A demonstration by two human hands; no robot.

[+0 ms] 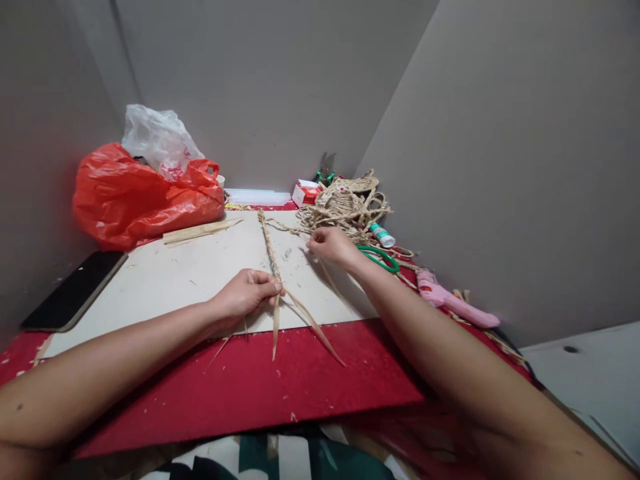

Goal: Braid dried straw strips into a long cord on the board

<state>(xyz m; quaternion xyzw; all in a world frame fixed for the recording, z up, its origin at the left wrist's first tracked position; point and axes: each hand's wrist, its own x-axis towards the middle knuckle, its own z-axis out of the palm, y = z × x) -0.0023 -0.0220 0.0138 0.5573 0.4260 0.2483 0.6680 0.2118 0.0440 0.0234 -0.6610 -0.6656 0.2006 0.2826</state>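
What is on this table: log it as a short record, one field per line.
Left hand: pinching the lower end of a straw-coloured braid
Right hand: pinched, apparently on a thin strand
Surface: white sheet on a red table
Far left: red plastic bag
Near left: dark flat device
Far right: rope pile
Right edge: pink glue gun
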